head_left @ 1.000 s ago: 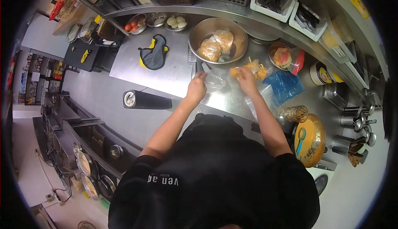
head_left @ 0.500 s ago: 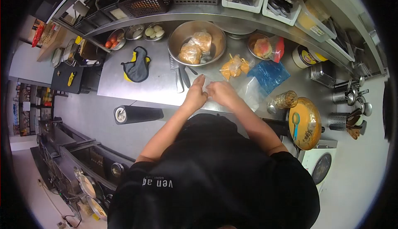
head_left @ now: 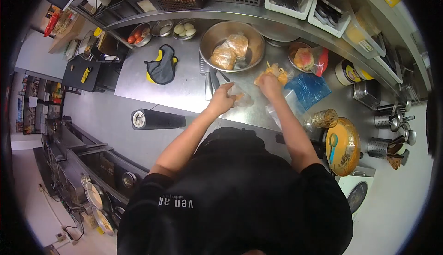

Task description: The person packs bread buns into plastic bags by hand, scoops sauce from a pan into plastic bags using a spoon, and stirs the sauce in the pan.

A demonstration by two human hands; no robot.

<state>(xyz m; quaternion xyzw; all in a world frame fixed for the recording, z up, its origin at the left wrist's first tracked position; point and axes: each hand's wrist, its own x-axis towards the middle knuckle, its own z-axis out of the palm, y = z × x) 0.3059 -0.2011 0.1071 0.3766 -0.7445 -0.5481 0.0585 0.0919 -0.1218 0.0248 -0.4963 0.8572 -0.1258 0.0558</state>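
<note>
Orange bagged food (head_left: 278, 74) touches the right hand (head_left: 269, 87), its grip unclear; at eight o'clock the left hand (head_left: 222, 101) clamps one clear plastic bag (head_left: 244, 100), at ten one round steel bowl (head_left: 255, 47) holds two plastic-wrapped brown portions (head_left: 236, 45).

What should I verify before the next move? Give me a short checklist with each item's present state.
1. Thin clear plastic bag in the left hand: ok, held at the fingers.
2. Bag mouth open: cannot tell.
3. Right hand at the soft-looking orange pile: ok, fingers there.
4. Firm grip on the pile: cannot tell, fingertips hidden.
5. Steel-handled knife well away from the left hand: not ok, it lies close by.
6. Large round steel bowl upright: ok.
</note>
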